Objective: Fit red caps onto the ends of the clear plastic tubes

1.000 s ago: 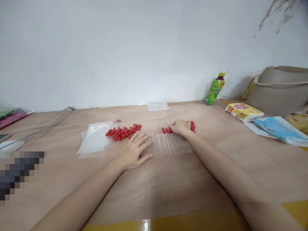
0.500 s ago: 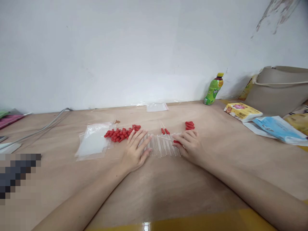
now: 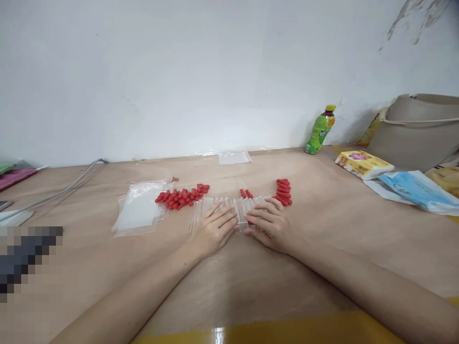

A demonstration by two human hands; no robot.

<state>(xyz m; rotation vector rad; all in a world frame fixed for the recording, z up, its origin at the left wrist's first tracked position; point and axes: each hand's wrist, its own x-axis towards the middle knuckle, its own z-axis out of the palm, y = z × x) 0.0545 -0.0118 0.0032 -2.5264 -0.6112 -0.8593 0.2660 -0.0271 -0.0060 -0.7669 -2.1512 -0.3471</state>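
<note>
A row of clear tubes point(image 3: 202, 210), seemingly glass, lies side by side under both my hands. My left hand point(image 3: 217, 227) has its fingers long and close together over the row. Its thumb and index tip meet near one end of a crosswise tube point(image 3: 243, 223). At the tube's other end, my right hand point(image 3: 269, 222) is closed around a red rubber bulb point(image 3: 250, 221), partly hidden by the fingers. Two droppers with red bulbs point(image 3: 245, 193) lie just behind the row. Loose red bulbs are heaped on the left point(image 3: 179, 198); more form a column on the right point(image 3: 284, 191).
Clear zip bags point(image 3: 139, 210) are stacked left of the heap, and another bag point(image 3: 234, 157) lies by the wall. At the back right stand a green drink bottle point(image 3: 320, 130), a yellow tissue pack point(image 3: 364, 165), a blue packet point(image 3: 418, 191) and a grey bin point(image 3: 416, 129).
My left hand has shifted right along the tubes, uncovering those on the left. My right hand has come slightly left and nearer, with the red bulb, showing more of the right column.
</note>
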